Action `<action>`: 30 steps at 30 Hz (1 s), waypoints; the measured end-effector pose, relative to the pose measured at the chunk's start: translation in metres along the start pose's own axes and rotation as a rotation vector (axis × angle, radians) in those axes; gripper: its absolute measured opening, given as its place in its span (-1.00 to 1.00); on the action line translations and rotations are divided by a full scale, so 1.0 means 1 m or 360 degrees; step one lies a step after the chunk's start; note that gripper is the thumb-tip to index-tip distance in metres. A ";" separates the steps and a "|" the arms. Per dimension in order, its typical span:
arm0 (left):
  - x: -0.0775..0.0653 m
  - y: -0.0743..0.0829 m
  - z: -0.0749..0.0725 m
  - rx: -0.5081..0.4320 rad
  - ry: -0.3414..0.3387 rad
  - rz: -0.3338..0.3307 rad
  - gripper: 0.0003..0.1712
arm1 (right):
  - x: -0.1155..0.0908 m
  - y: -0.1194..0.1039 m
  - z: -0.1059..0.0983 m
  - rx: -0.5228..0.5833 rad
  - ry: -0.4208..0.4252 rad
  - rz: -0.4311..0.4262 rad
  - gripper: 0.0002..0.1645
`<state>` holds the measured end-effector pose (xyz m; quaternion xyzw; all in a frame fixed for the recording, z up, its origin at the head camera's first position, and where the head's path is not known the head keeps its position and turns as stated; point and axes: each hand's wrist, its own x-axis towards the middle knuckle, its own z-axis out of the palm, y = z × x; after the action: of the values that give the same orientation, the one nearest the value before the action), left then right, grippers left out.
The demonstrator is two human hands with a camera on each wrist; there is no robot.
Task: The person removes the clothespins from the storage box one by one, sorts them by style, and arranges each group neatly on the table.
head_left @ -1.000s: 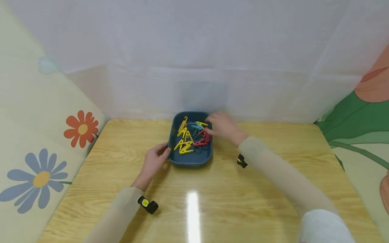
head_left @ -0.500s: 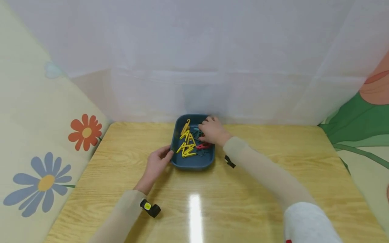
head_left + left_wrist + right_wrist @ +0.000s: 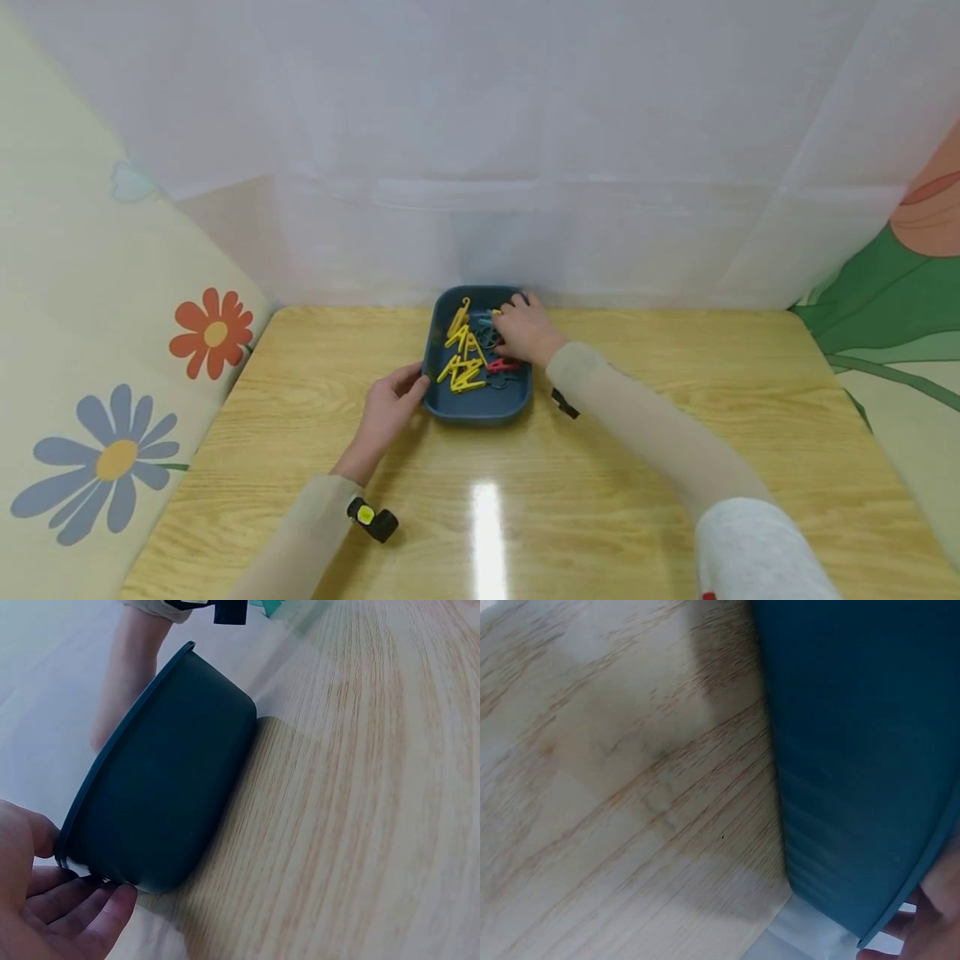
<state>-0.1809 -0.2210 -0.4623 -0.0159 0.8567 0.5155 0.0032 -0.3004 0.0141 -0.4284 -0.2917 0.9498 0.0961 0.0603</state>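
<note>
A dark blue rectangular tray (image 3: 477,410) holds several small plastic clips. My left hand (image 3: 392,408) grips the tray's left side, its thumb at the rim and its fingers against the outer wall (image 3: 161,765). Reaching over the right rim, my right hand (image 3: 525,331) has its fingers among the clips at the back right. The fingertips are partly hidden, so I cannot tell whether they pinch a clip. Yellow clips (image 3: 465,375) lie to the left and front, by a yellow hooked piece (image 3: 459,318). A red clip (image 3: 502,365) and dark teal pieces (image 3: 487,337) lie beside the right hand.
The tray stands near the back edge of a wooden table (image 3: 637,500). White cloth (image 3: 405,167) hangs right behind it. Flower-printed panels (image 3: 90,333) flank the table on both sides. A small black camera (image 3: 372,519) is strapped to the left sleeve.
My right hand has moved left and down from the tray's right edge into the clips, covering some red and blue ones. My left hand keeps its hold on the tray.
</note>
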 end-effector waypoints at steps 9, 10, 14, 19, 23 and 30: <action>0.001 -0.002 0.001 -0.0022 -0.0009 0.0002 -0.54 | 0.000 0.000 0.001 0.0054 0.0030 0.0012 -0.43; 0.002 -0.002 0.001 -0.0022 -0.0010 0.0001 -0.54 | 0.000 0.000 0.001 0.0061 0.0036 0.0013 -0.44; 0.002 -0.003 -0.001 -0.0024 -0.0024 -0.0011 -0.53 | 0.001 0.000 0.002 0.0069 0.0064 0.0013 -0.48; 0.001 -0.004 -0.001 -0.0033 -0.0032 -0.0031 -0.53 | -0.004 0.003 0.001 0.0134 0.0124 0.0009 -0.49; 0.002 -0.003 -0.002 -0.0042 -0.0027 -0.0024 -0.53 | -0.010 0.007 -0.006 0.0214 0.0198 0.0022 -0.52; 0.002 -0.002 -0.003 -0.0038 -0.0044 -0.0022 -0.52 | -0.028 0.018 -0.024 0.0406 0.0313 0.0065 -0.53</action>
<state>-0.1825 -0.2249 -0.4623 -0.0147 0.8503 0.5257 0.0186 -0.2892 0.0390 -0.3978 -0.2703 0.9613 -0.0533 0.0015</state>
